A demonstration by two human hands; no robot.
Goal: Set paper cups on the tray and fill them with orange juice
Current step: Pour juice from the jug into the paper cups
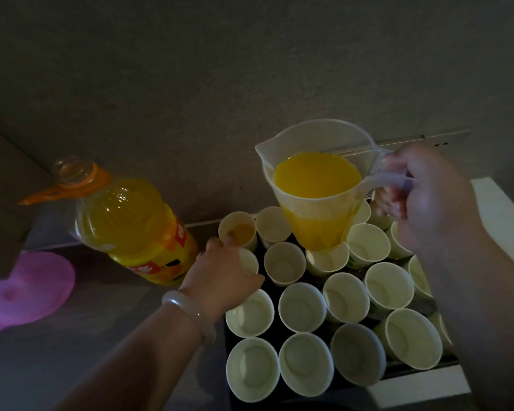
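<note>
Right hand (428, 197) curls its fingers round the handle of a clear plastic pitcher (315, 179) and holds it in the air over the back rows of the tray (276, 336), spout pointing left. The pitcher is upright and roughly half full of orange juice. Left hand (220, 271) reaches to the far left corner of the tray, one fingertip on the near rim of the corner cup (241, 229); whether the other fingers pinch anything cannot be told. That corner cup holds some orange juice. The other paper cups (301, 307) stand upright and crowded on the dark tray, rims touching or nearly so, and those whose insides show are empty. Just left of the tray stands an uncapped juice bottle (125, 221), mostly full. Further left on the counter (101, 336) lies a pink plastic piece (33, 286). A pale bangle (190, 315) circles the left wrist.
</note>
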